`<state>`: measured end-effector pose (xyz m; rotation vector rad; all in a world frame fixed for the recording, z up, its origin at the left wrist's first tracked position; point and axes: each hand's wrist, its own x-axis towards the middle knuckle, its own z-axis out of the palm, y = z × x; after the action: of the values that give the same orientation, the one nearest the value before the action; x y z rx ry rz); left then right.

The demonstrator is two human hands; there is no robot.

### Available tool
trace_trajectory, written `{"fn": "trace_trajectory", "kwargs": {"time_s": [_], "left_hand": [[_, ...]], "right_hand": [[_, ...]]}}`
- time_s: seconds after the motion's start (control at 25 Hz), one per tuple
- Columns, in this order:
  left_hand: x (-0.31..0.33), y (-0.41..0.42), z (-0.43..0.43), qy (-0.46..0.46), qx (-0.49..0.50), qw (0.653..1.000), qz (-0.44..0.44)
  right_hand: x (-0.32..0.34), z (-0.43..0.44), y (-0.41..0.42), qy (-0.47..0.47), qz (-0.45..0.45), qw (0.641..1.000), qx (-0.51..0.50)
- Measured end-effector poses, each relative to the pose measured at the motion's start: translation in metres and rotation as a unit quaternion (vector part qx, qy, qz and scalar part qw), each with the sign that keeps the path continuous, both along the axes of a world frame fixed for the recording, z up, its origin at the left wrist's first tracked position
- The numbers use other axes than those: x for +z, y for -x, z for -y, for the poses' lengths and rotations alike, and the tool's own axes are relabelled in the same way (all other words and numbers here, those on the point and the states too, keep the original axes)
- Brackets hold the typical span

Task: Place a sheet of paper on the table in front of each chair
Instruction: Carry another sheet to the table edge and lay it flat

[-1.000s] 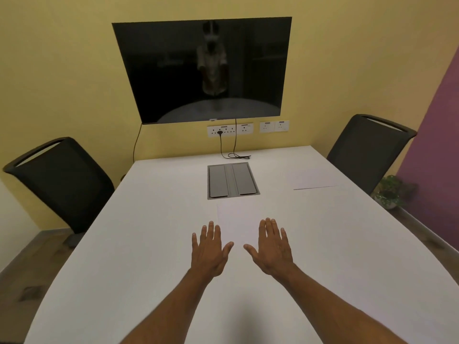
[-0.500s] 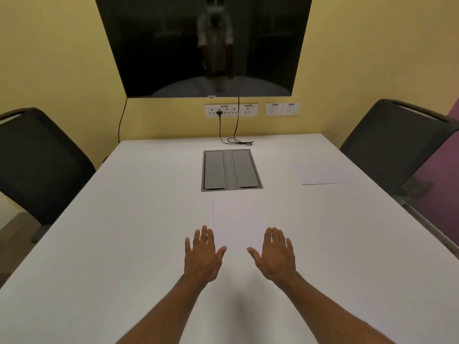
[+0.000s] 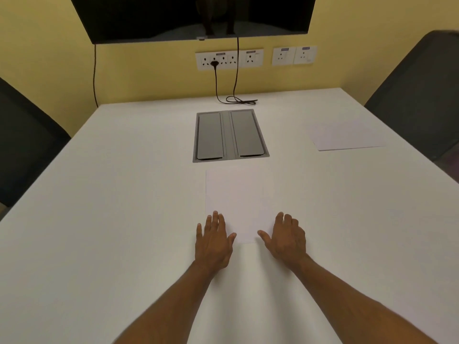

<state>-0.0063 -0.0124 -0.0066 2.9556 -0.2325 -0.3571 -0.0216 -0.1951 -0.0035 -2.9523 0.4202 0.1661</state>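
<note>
Left hand (image 3: pixel 213 240) and right hand (image 3: pixel 285 238) lie flat, fingers spread, gripping nothing, palms down on the table (image 3: pixel 99 219). They flank the near end of a sheet (image 3: pixel 233 202); fingertips rest at its 2 side edges, probably to square it or slide it. Beyond sits a grey hatch (image 3: pixel 229 135). Far right, a 2nd sheet (image 3: pixel 347 136) lies before the right chair (image 3: pixel 419 88). The left chair (image 3: pixel 22 140) has none yet.

Meeting room — table (image 3: pixel 124 194), wall screen (image 3: pixel 149 18), chairs (image 3: pixel 417 90)
</note>
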Motion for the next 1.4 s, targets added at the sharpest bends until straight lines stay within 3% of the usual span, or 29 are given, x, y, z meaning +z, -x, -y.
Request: {"fn": "trace_trajectory", "kwargs": {"time_s": [0.44, 0.64, 0.76, 0.96, 1.16, 1.28, 1.4], "left_hand": [[-0.028, -0.002, 0.005, 0.062, 0.020, 0.997, -0.049], [-0.030, -0.002, 0.003, 0.070, 0.020, 0.996, -0.045], [-0.029, -0.002, 0.003, 0.069, 0.019, 0.996, -0.046], [-0.030, -0.003, 0.001, 0.068, 0.021, 0.997, -0.044], [-0.024, -0.001, -0.002, 0.128, 0.060, 0.990, -0.030], [-0.012, -0.004, -0.007, 0.242, 0.166, 0.956, 0.012], [0.010, -0.006, -0.015, 0.351, 0.287, 0.890, 0.033]], "right_hand": [[-0.017, -0.001, -0.025, -0.010, 0.019, 0.999, -0.024], [-0.012, 0.001, -0.028, -0.121, 0.069, 0.988, -0.063], [-0.006, 0.002, -0.031, -0.242, 0.108, 0.953, -0.148], [-0.005, 0.005, -0.038, -0.315, 0.099, 0.916, -0.228], [-0.004, 0.012, -0.036, -0.452, 0.130, 0.834, -0.288], [-0.002, 0.017, -0.028, -0.526, 0.147, 0.784, -0.296], [0.007, 0.019, -0.018, -0.587, 0.147, 0.740, -0.293]]}}
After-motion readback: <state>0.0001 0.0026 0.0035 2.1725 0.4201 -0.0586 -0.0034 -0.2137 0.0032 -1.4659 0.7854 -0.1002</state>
